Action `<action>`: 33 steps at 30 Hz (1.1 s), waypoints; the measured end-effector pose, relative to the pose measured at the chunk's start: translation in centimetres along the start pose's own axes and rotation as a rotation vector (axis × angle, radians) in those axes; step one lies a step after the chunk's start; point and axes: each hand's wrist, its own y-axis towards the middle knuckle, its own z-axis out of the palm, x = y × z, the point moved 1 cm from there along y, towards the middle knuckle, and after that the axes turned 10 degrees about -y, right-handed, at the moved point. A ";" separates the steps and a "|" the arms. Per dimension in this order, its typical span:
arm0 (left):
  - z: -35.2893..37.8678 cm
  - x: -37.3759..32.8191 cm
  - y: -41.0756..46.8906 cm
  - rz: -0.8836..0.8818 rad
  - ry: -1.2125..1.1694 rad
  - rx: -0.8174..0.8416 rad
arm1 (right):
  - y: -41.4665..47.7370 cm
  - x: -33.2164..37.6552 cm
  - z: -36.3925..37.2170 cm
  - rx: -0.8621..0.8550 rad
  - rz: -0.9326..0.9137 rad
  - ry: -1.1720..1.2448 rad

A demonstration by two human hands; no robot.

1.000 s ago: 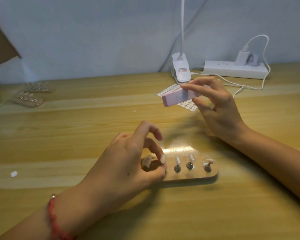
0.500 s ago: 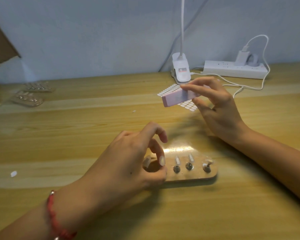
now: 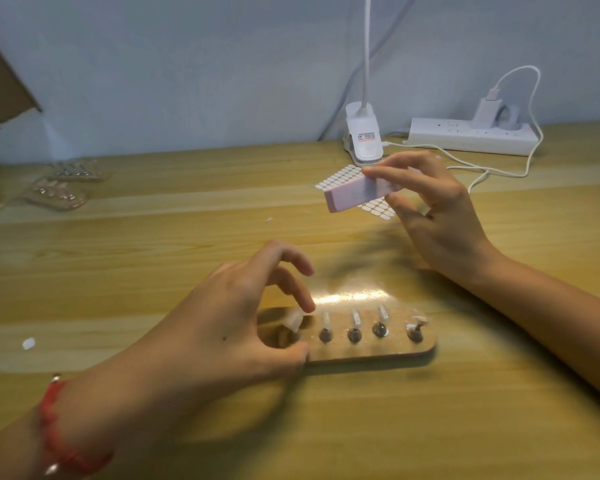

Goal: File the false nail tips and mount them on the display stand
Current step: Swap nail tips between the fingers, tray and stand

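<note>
My left hand [image 3: 222, 317] sits curled over the left end of the wooden stand [image 3: 371, 353]. The thumb is against the stand's near edge and one fingertip touches the pale nail tip [image 3: 293, 321] standing on the peg under my fingers, while the forefinger is lifted clear. I cannot tell whether the tip is actually pinched or only touched. Just right of this hand, four more pegs [image 3: 354, 334] run along the stand, each carrying something small and pale that is too blurred to make out. My right hand [image 3: 440, 216] is raised beyond the stand, with the thumb and fingers clamped on one end of a pink filing block [image 3: 357, 194]. The block's other end points toward my left. Under and behind the block lies a sheet of white stickers [image 3: 340, 176], and past that are a lamp clip [image 3: 362, 138] and a power strip [image 3: 465, 138]. A loose white piece [image 3: 28, 343] lies on the table [image 3: 153, 265] left of my left wrist.
</note>
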 end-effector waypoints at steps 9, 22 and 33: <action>-0.6 0.6 -0.5 -0.100 -0.121 -0.051 | 0.0 -0.1 0.1 0.000 -0.016 -0.005; -0.5 0.5 -0.5 -0.084 -0.147 -0.033 | 0.0 0.0 0.0 0.008 -0.013 -0.005; 1.1 -0.8 0.4 0.023 0.050 -0.019 | 0.0 0.1 0.0 0.002 -0.024 -0.022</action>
